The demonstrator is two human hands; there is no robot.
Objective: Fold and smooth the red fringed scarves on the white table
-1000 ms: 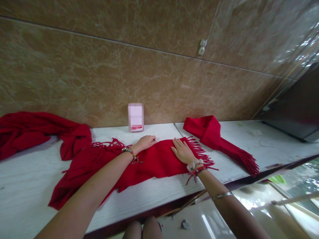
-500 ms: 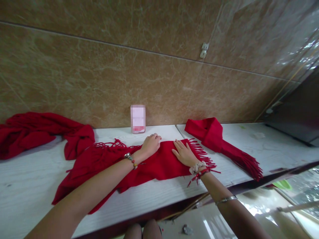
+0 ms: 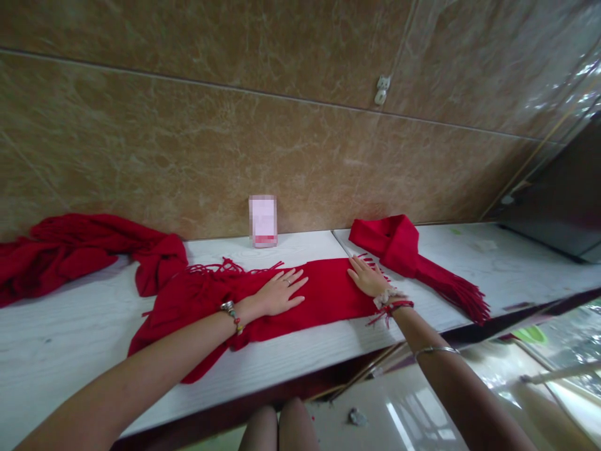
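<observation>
Both arms reach forward, palms down and gripping nothing. Left hand [image 3: 279, 294]'s spread pretty wide on the middle of the red scarf [image 3: 328, 294], right hand [image 3: 370, 280]'s flat by its fringed end. Scarf's lying along the white table [image 3: 319, 344], wall [image 3: 300, 163] behind.

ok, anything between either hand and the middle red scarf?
Nothing visible: the left hand and right hand both rest directly on the middle red scarf. The crossed-over red scarf lies clear of both hands.
</observation>
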